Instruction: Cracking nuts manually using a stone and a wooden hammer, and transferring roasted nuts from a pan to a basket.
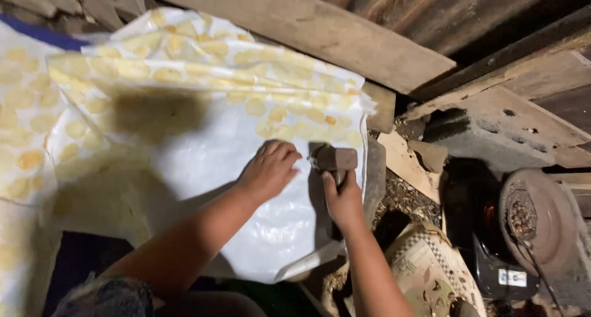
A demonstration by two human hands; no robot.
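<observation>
A white plastic-covered cloth point(203, 151) with rows of yellow blotches lies spread over a work surface. My left hand point(269, 169) presses flat on the cloth near its right side, fingers spread. Just to the right, my right hand point(343, 200) grips the handle of a brown mallet point(334, 159), whose blocky head rests on the sheet right beside my left fingertips.
Rough wooden planks point(320, 31) run along the back and right. A concrete block point(498, 132) and a round rusty fan-like device point(534, 215) sit at the right. A patterned sack point(425, 274) lies below. More yellow-printed cloth point(24, 126) lies at the left.
</observation>
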